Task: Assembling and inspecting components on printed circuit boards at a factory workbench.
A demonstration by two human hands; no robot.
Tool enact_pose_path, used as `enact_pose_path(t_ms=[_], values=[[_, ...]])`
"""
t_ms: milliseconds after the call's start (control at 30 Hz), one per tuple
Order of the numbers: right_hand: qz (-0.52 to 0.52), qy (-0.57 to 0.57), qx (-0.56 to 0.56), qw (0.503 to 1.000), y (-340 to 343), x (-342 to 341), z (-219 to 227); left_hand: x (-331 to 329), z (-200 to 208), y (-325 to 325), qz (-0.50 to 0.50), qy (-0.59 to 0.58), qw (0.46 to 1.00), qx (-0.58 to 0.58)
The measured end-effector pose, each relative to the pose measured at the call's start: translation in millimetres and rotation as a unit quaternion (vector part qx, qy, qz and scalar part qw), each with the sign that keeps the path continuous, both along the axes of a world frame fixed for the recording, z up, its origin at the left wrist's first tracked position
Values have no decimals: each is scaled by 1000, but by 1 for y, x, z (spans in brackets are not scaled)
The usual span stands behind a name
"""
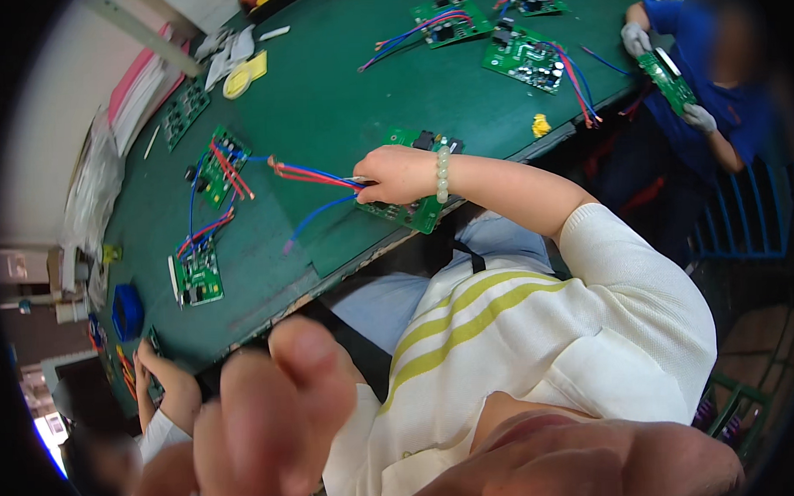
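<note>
My right hand point(396, 175), with a beaded bracelet on its wrist, is over a green circuit board point(424, 214) at the front edge of the table. Its fingers are closed around red and blue wires point(316, 175), which stretch left across the table top. A small light-coloured bit shows at the fingertips, too small to name. Part of the board is hidden under the hand. Large and blurred, my left hand point(276, 418) is raised close to the camera, away from the table. Its fingers look bent, but whether they hold anything cannot be made out.
Wired circuit boards lie on the green table point(322, 93) at left and far right. A blue ring-shaped object point(127, 312), yellow tape roll point(236, 81) and crumpled yellow piece point(541, 125) are there too. A gloved co-worker at right holds a board point(667, 81); another person sits lower left.
</note>
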State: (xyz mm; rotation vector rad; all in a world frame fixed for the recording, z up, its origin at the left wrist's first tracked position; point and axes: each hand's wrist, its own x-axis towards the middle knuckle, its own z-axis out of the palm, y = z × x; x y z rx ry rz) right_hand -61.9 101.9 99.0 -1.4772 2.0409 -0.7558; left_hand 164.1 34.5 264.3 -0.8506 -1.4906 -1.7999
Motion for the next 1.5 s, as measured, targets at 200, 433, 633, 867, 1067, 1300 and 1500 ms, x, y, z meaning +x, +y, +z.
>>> enact_pose_path(t_ms=[200, 433, 633, 867, 1067, 1300, 1500], values=[[-155, -136, -199, 958, 44, -33, 26, 7, 6, -1, -197, 189, 934, 230], [-302, -184, -448, 821, 149, -133, 104, -8, -7, -1, -299, 168, 925, 160], [-362, 146, -402, 828, 233, -265, 81, -21, -12, 10, -367, 150, 914, 87], [-514, 307, -190, 778, 292, -367, 14, -29, -18, 25, -407, 113, 906, 2], [-551, 335, -154, 749, 322, -398, -44, -35, -20, 33, -397, 74, 913, -48], [-521, 356, -82, 772, 314, -414, -71, -23, -55, 12, -469, 35, 875, -112], [-465, 389, -31, 795, 427, -485, -98, -15, -49, -6, -375, 23, 915, -148]])
